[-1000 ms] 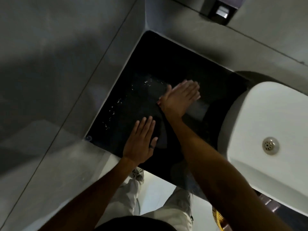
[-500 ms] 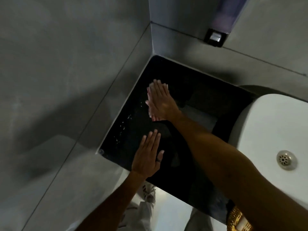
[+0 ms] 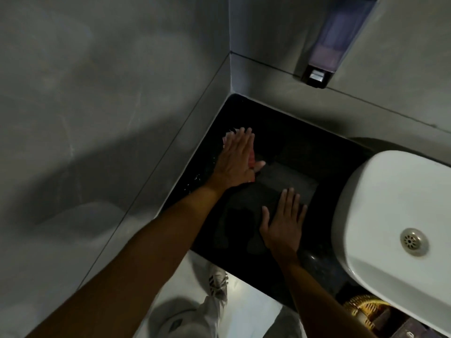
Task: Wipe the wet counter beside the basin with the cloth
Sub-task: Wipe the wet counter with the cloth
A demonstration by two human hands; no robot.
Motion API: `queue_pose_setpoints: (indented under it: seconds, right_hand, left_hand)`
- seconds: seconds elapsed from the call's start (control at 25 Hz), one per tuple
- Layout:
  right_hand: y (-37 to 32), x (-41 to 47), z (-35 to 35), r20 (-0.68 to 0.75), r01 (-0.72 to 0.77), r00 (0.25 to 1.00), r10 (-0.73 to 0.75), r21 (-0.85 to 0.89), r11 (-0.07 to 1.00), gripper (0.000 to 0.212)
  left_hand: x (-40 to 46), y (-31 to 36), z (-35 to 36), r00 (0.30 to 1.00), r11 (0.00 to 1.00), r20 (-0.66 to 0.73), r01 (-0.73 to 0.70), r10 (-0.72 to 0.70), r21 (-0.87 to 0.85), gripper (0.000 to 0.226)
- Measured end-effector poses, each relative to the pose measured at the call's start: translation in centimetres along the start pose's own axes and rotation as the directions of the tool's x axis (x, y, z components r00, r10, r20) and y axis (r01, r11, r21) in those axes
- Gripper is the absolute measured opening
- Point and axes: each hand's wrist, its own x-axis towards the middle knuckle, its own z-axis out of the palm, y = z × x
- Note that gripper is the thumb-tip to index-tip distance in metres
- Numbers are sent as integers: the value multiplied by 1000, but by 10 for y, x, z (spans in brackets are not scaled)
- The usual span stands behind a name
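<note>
Left hand (image 3: 235, 164), fingers flat and spread, pins pale pink cloth (image 3: 229, 138) to glossy black stone counter (image 3: 305, 152) by the wall, well apart from white ceramic basin (image 3: 390, 203). Right hand (image 3: 283, 223) splayed flat, empty. Risk: unpinched cloth slips out, wall-edge droplets missed.
</note>
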Motion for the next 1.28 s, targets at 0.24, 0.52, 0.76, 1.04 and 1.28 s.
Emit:
queue_pose_setpoints:
  seconds: [0.24,0.52,0.76,1.04,1.28]
  right_hand:
    - [1,1,4,-52,-14,999,16,42,999,75]
    - [2,0,5,-59,3,998,-2,19,1000,73]
    - [0,0,3,-21,-2,1000,2,22,1000,74]
    - [3,-2,0,6,25,1000,-26,46,999,75]
    - [6,-3,-2,103,27,994,-31,40,999,78]
  left_hand:
    - [2,0,28,979,977,-40,194,-198,-82,89]
    - [-46,-9,24,807,804,-27,585,-590,-104,78]
    - [-130,-7,29,687,683,-29,717,-726,-139,74]
    - [-204,-1,40,522,515,-8,839,-853,-178,74]
    - [-255,5,40,628,624,126,778,-768,-79,83]
